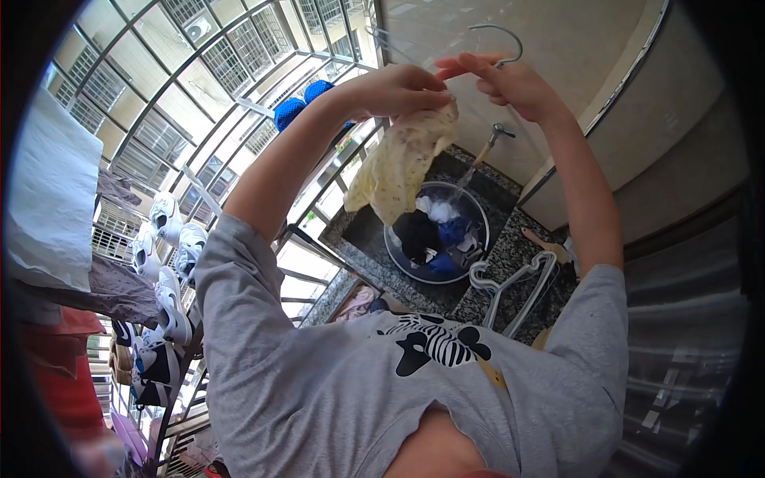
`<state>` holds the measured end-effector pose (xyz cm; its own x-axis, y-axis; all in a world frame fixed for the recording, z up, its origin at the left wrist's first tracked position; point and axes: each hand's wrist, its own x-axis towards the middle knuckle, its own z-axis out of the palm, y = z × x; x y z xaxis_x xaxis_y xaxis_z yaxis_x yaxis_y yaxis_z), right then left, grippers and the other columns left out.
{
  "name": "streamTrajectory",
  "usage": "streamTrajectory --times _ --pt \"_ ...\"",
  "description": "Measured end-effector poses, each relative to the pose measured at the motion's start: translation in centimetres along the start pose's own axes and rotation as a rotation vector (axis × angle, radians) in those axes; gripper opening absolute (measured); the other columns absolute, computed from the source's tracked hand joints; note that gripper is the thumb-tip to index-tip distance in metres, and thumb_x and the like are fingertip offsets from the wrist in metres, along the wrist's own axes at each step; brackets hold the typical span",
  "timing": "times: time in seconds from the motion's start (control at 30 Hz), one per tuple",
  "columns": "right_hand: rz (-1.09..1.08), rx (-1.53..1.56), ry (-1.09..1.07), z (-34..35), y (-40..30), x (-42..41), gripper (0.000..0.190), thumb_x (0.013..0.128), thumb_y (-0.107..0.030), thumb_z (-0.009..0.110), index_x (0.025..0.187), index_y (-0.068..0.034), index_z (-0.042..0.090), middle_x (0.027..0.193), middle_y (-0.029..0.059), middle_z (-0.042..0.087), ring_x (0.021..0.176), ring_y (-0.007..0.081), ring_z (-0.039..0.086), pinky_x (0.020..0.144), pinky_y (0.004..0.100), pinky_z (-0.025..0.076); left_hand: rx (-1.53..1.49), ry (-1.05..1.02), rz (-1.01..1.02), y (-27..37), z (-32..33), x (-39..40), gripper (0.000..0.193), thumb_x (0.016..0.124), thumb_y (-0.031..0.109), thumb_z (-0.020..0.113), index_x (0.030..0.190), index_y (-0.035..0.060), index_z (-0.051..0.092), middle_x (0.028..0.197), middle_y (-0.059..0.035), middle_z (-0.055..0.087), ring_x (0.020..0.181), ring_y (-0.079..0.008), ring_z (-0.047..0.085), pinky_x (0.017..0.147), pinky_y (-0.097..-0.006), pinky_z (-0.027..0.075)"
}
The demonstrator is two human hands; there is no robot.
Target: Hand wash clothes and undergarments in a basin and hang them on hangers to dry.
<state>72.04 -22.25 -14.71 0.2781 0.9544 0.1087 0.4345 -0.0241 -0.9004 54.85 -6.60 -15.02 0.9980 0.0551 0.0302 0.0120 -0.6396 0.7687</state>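
My left hand [403, 89] grips the top edge of a pale yellow patterned cloth garment [397, 161], which hangs down from it. My right hand [508, 83] is raised beside it, closed around the neck of a clothes hanger whose metal hook [508, 36] points upward; the rest of the hanger is hard to make out. Below, a round basin [485, 239] holds wet clothes in black, blue and white. A tap [495, 134] above the basin runs water into it.
White hangers [508, 278] and a wooden-handled brush [547, 242] lie on the granite counter [508, 239]. Shoes [170, 305] stand on a rack at the left, near hanging clothes [54, 197]. Blue mesh items [290, 113] sit by the window bars [179, 161]. A wall rises behind the tap.
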Motion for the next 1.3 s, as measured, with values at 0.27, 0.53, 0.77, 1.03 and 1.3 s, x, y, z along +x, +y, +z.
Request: streamTrajectory --times 0.27,0.53,0.77,1.03,1.3 --pt "-0.115 -0.239 -0.2 -1.0 -1.5 -0.4 0.033 0.088 -0.039 0.066 0.101 -0.009 0.07 0.081 -0.001 0.064 0.055 0.0026 0.042 0.046 0.0211 0.03 -0.348 0.021 -0.092 -0.5 0.7 -1.8 0.04 0.087 0.036 0.066 0.1 -0.0024 0.063 0.086 -0.0082 0.066 0.077 -0.014 0.066 0.069 -0.0275 0.056" --pt "-0.189 0.298 -0.012 -3.4 -4.4 -1.7 0.023 0.091 -0.03 0.064 0.101 -0.009 0.065 0.083 -0.0032 0.063 0.076 0.0046 0.063 0.067 0.0205 0.053 -0.044 0.549 0.327 -3.4 6.8 -0.8 0.03 0.081 0.027 0.069 0.098 0.0037 0.063 0.103 -0.0084 0.062 0.095 -0.0203 0.059 0.085 -0.0369 0.048" --pt "-0.264 0.446 -0.014 -3.2 -6.7 -2.9 0.024 0.095 -0.032 0.056 0.093 -0.009 0.062 0.08 -0.0008 0.062 0.069 0.0082 0.061 0.061 0.0233 0.052 0.275 1.07 0.381 -3.1 10.1 -0.3 0.027 0.069 0.013 0.077 0.094 0.0088 0.065 0.095 -0.0078 0.056 0.091 -0.0237 0.058 0.076 -0.0351 0.047" --pt "-0.278 0.458 0.104 -3.5 -5.0 -4.8 0.025 0.096 -0.029 0.057 0.105 -0.007 0.063 0.07 -0.0058 0.053 0.058 0.0034 0.051 0.051 0.0195 0.045 -0.778 0.515 0.088 -4.3 6.7 -0.9 0.031 0.088 0.028 0.066 0.106 0.0022 0.066 0.097 -0.0054 0.065 0.091 -0.0174 0.065 0.077 -0.0309 0.052" --pt "-0.184 0.271 0.115 -7.9 3.1 -4.7 0.02 0.093 -0.028 0.061 0.101 -0.01 0.065 0.072 -0.0114 0.052 0.055 -0.0037 0.032 0.045 0.0176 0.02 -1.035 0.158 0.649 0.7 1.8 -5.4 0.018 0.097 0.02 0.046 0.096 0.0049 0.057 0.099 -0.0084 0.062 0.09 -0.0147 0.061 0.076 -0.0291 0.051"
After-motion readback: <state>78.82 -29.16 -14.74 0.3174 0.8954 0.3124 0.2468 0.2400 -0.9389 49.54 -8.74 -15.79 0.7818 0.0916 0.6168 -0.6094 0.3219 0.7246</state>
